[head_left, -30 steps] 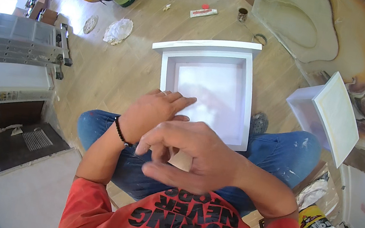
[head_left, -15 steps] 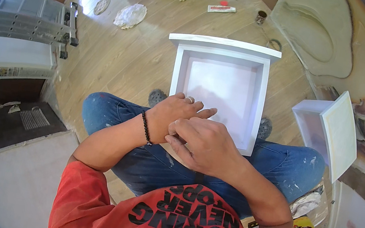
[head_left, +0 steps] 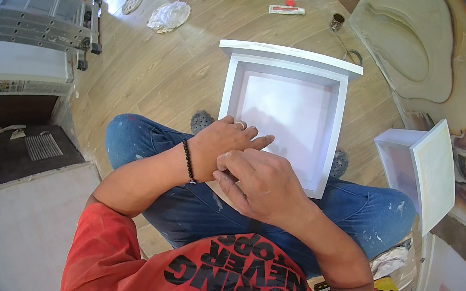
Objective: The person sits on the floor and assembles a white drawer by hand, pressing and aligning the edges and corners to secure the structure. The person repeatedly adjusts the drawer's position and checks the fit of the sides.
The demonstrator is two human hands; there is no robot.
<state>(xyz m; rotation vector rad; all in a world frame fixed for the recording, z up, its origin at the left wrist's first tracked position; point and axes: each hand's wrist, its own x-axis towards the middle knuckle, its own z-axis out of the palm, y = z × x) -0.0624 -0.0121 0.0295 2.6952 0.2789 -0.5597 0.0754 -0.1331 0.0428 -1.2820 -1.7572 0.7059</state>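
At the far left a folded metal ladder (head_left: 46,18) with ribbed grey rungs lies beside a white cabinet block, and below it a dark floor recess holds a small slatted grille (head_left: 42,146). On the pale wood-plank floor (head_left: 159,73) sits a crumpled white rag (head_left: 169,15).

The left hand (head_left: 222,144) crosses in front of the body, a black bead bracelet (head_left: 188,161) round its wrist and a ring on 1 finger. Its fingers are loosely curled with the tips stretched toward the near edge of the white drawer (head_left: 284,112); whether they touch that edge cannot be told. The right hand (head_left: 260,183) lies just beside and partly under it, fingers bent inward and pressed against the left palm; whether anything is pinched between the 2 hands is hidden.

The drawer is a smooth, square, open box, matte white inside, with a wider front panel at its far end. It rests on the floor, its near end between the knees of paint-flecked blue jeans. Beyond it lies a flat white tube (head_left: 286,10) with a red cap and a small dark tin (head_left: 337,22).

To the right a 2nd white drawer (head_left: 421,169) is tipped up on its side, near a wall with swirling marble-like beige and orange veining.
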